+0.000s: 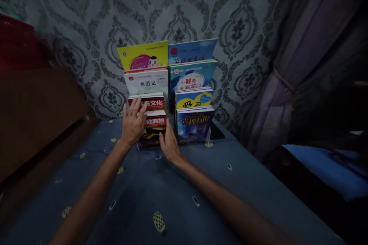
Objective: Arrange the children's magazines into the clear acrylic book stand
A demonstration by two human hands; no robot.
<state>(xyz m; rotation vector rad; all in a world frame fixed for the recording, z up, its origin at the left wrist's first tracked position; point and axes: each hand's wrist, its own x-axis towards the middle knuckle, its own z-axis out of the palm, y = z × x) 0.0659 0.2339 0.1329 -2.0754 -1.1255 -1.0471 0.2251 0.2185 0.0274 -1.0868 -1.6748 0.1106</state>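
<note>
Two rows of books stand upright against the patterned wall on a blue patterned cloth (161,183). The left row steps down from a yellow book (143,55) and a white book (146,82) to a red-banded book (152,102) and a front red-and-dark book (155,126). My left hand (132,122) lies flat, fingers spread, on the left side of the two front books. My right hand (169,145) touches the front book's right lower edge. The right row ends in a dark blue book (194,124).
A dark wooden headboard (37,111) rises at the left, with something red (17,42) above it. Purple curtains (304,65) hang at the right, tied back. A blue surface (324,168) lies lower right. A dark flat object (217,132) sits behind the blue book.
</note>
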